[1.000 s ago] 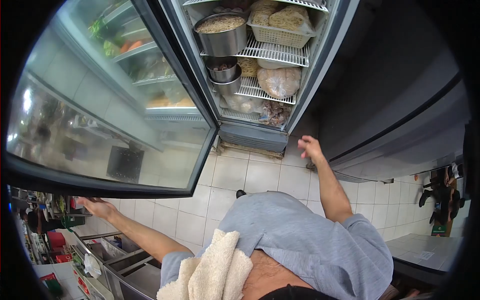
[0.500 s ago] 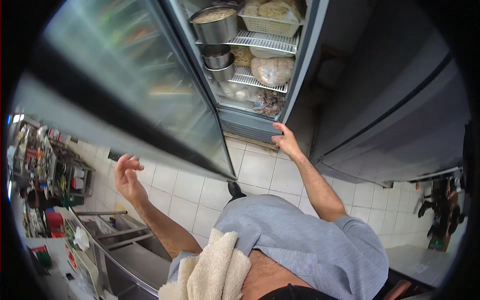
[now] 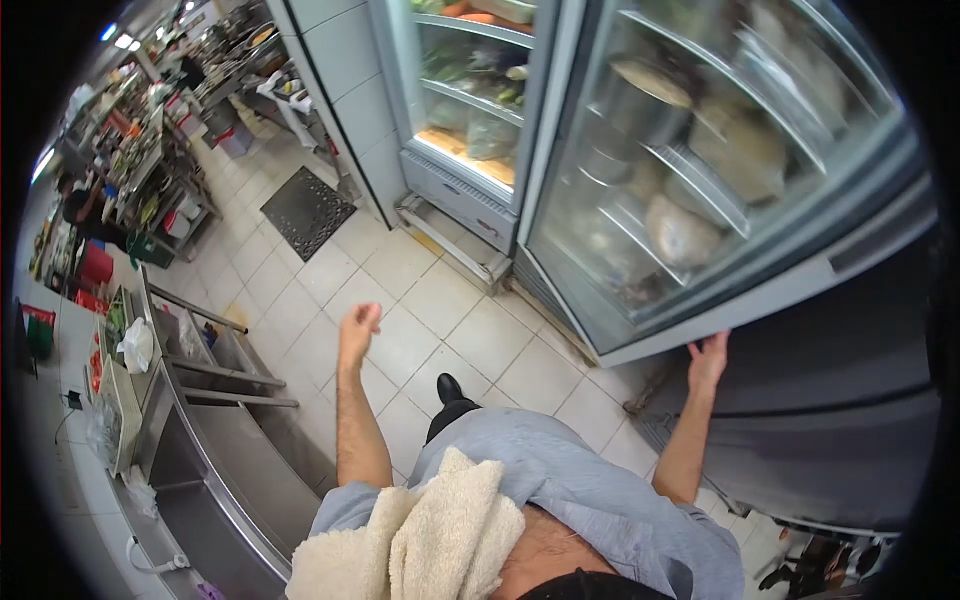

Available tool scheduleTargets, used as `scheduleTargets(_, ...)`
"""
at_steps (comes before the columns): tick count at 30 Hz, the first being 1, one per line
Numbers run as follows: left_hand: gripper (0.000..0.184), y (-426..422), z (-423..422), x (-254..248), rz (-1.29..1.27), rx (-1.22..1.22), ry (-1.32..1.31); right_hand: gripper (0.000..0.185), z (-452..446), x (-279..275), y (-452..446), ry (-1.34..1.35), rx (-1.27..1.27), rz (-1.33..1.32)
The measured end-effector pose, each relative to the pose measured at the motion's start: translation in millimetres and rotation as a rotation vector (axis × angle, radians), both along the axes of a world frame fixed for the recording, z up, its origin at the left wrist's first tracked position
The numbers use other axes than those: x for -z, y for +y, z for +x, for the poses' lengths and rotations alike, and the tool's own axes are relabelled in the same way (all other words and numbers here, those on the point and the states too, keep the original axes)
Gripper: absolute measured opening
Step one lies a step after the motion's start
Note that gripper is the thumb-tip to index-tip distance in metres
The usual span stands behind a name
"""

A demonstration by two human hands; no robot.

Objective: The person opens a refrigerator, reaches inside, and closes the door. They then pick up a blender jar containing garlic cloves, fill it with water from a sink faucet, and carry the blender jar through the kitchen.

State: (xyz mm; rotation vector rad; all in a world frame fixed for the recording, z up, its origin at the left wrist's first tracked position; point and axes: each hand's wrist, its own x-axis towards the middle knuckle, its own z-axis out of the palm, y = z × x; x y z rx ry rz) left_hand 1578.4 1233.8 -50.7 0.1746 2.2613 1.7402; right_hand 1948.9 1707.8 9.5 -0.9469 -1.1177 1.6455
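Note:
The glass fridge door (image 3: 680,335) stands ajar in front of me, angled across its shelves. My right hand (image 3: 708,362) touches the door's outer edge with stretched fingers, apart from one another. Behind the glass, slightly blurred, are a metal pot (image 3: 635,105) and a bagged pale item (image 3: 682,232) on wire shelves. My left hand (image 3: 358,335) hangs over the tiled floor, away from the door, its fingers curled in and nothing seen in them. A cream towel (image 3: 440,530) lies over my left shoulder and chest.
A second lit fridge (image 3: 465,140) with vegetables stands left of the door. A black floor mat (image 3: 308,212) lies farther left. Steel counter (image 3: 215,490) borders my left side; a dark grey cabinet (image 3: 820,390) stands at right. A person (image 3: 85,210) is at the far left.
The fridge door has swung from the left to the right, across the shelves. My right hand has moved right onto its edge. My left hand's fingers have curled in, and my view has turned left.

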Motion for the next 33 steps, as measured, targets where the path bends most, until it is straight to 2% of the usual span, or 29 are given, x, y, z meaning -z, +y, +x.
scheduleTargets(2,0.030,-36.1,-8.5,63.2,-0.069,-0.049,-0.231,0.063,-12.4,3.5,27.6,0.006,0.106,-0.010)
scheduleTargets(4,0.029,-96.0,-1.0,148.1,-0.124,-0.117,-0.448,0.068,-34.2,-5.9,34.5,-0.062,0.242,-0.012)
scheduleTargets(5,0.029,-129.3,9.0,188.0,-0.161,-0.149,-0.587,0.068,-52.3,-12.3,35.3,-0.179,0.308,0.021)
scheduleTargets(6,0.032,-171.6,13.5,251.7,-0.424,-0.087,-0.691,0.069,-70.9,-17.0,35.2,-0.294,0.375,0.056)
scheduleTargets(7,0.037,-176.2,25.3,223.3,-0.638,-0.087,-0.862,0.070,-84.9,-16.4,42.1,-0.343,0.345,0.095)
scheduleTargets(9,0.038,-192.2,28.4,198.3,-0.580,-0.223,-0.901,0.075,-130.3,-25.6,41.7,-0.500,0.319,0.163)
scheduleTargets(10,0.038,-198.5,18.6,194.5,-0.578,-0.246,-0.915,0.081,-131.2,27.6,97.2,-0.596,0.452,0.354)
scheduleTargets(12,0.034,-210.8,-7.0,183.3,-0.484,-0.226,-0.758,0.087,-162.9,52.0,109.5,-0.911,0.764,0.439)
scheduleTargets(14,0.029,-210.0,-36.0,174.3,-0.404,-0.337,-0.702,0.085,-176.2,80.5,111.0,-1.153,0.871,0.603)
scheduleTargets(16,0.028,-204.8,-71.2,167.0,-0.295,-0.375,-0.681,0.075,-218.5,74.3,51.3,-0.960,0.612,0.290)
scheduleTargets(17,0.028,-200.5,-86.6,167.0,-0.284,-0.406,-0.667,0.060,-226.2,131.9,59.2,-0.697,0.537,0.617)
scheduleTargets(18,0.025,-195.6,-100.7,168.3,-0.250,-0.432,-0.609,0.036,-223.5,199.1,75.5,-0.725,0.233,0.161)
scheduleTargets(19,0.023,-190.6,-114.6,168.8,-0.218,-0.457,-0.549,0.034,-222.1,261.6,89.7,-0.854,-0.113,-0.262)
scheduleTargets(20,0.022,-186.4,-125.3,170.6,-0.189,-0.478,-0.548,0.028,-271.2,216.5,15.3,-0.802,-0.209,-0.526)
scheduleTargets(21,0.022,-183.7,-135.7,170.0,-0.163,-0.497,-0.545,0.028,-296.4,235.8,-11.4,-0.943,-0.543,-0.379)
scheduleTargets(22,0.022,-183.7,-144.8,174.2,-0.134,-0.504,-0.550,0.037,-346.4,233.8,-48.5,-1.210,-0.708,-0.298)
scheduleTargets(24,0.023,-191.0,-154.9,184.3,-0.116,-0.524,-0.580,0.045,-423.8,243.8,-103.1,-1.195,-1.038,-0.171)
scheduleTargets(26,0.025,-200.8,-162.3,188.8,-0.157,-0.554,-0.667,0.048,-507.0,224.0,-134.6,-1.187,-1.334,-0.138)
scheduleTargets(27,0.026,-209.2,-163.3,188.2,-0.187,-0.567,-0.733,0.048,-544.3,219.8,-139.0,-1.185,-1.348,-0.131)
scheduleTargets(29,0.027,-229.3,-170.5,188.9,-0.302,-0.528,-0.767,0.031,-621.4,215.2,-142.5,-1.093,-1.364,0.107)
scheduleTargets(30,0.027,-234.6,-179.9,185.2,-0.298,-0.537,-0.767,0.031,-660.3,216.7,-141.5,-1.092,-1.372,0.114)
scheduleTargets(32,0.026,-247.5,-199.7,182.9,-0.191,-0.729,-0.867,0.029,-742.6,224.4,-143.8,-1.084,-1.316,0.426)
scheduleTargets(33,0.026,-253.7,-218.3,182.5,-0.186,-0.743,-0.864,0.028,-785.2,224.6,-148.7,-1.069,-1.281,0.581)
